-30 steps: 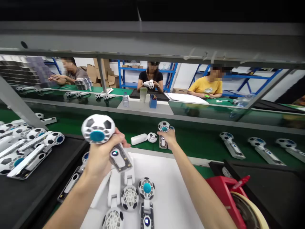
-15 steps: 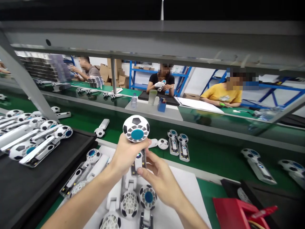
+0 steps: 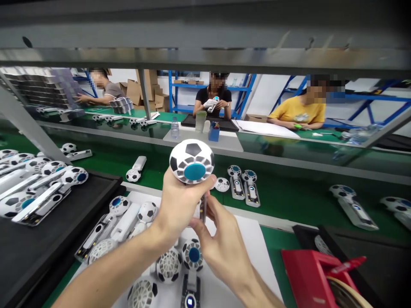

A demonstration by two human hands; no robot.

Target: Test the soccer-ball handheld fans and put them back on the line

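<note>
A handheld fan (image 3: 192,161) with a soccer-ball-patterned head and a blue oval centre is held upright above the white sheet. My left hand (image 3: 180,201) is closed around it just under the head, thumb lying across the front. Lower down, my right hand (image 3: 224,244) pinches the handle, whose dark edge (image 3: 202,207) shows between the two hands; the rest is covered by my fingers. Beneath my hands several similar fans lie on the white sheet (image 3: 250,239), among them one with a lit display (image 3: 190,301) and one with a webbed grille (image 3: 168,265).
At left, a black tray (image 3: 28,256) carries many fans. More fans (image 3: 236,182) lie on the green belt (image 3: 289,192) ahead. A red holder (image 3: 305,273) with a red pen stands at right. Several co-workers sit beyond, one handling a fan (image 3: 213,105). A grey beam (image 3: 205,34) crosses overhead.
The view has shifted slightly. The held fan has turned and come a little nearer, so the lit front of its handle is now hidden. Both hands keep their grip.
</note>
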